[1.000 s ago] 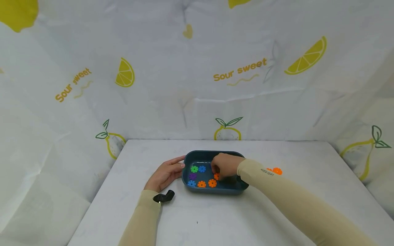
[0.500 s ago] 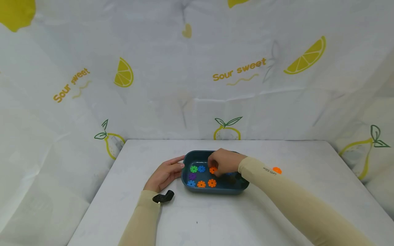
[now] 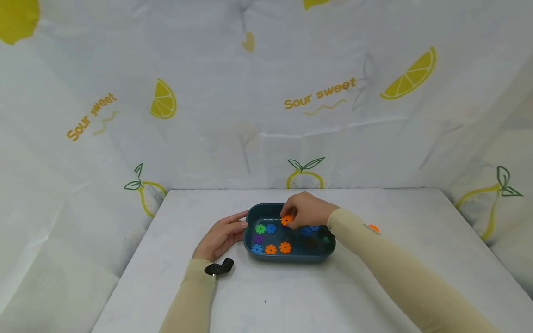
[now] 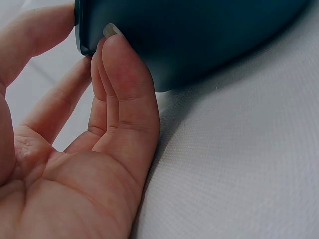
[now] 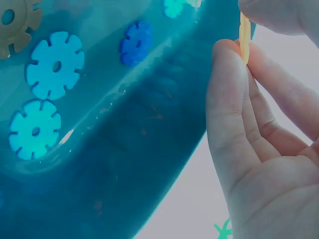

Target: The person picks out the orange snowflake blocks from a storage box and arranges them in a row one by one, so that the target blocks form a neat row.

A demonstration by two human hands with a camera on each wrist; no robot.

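My right hand [image 3: 310,210] pinches an orange notched plastic disc [image 3: 286,220] between thumb and fingers, above the back part of a dark teal tray [image 3: 291,258]. In the right wrist view that disc [image 5: 244,40] is seen edge-on at the fingertips. My left hand [image 3: 220,236] touches the tray's left end with its fingertips; in the left wrist view the hand [image 4: 99,134] lies against the outer wall, fingers fairly straight. Inside the tray are several notched discs: a green one [image 3: 260,229], a purple one [image 3: 258,239], an orange one [image 3: 285,247] and blue ones [image 3: 306,231].
Another orange disc [image 3: 374,228] lies on the white table [image 3: 266,286] right of the tray, partly behind the right sleeve. A black wrist-camera mount [image 3: 220,267] is on my left wrist. A lemon-print cloth [image 3: 233,115] hangs behind the table.
My right hand has risen toward the tray's back edge, lifting the orange disc with it. Blue discs at the tray's right have come into view. The left hand stays at the tray's end.
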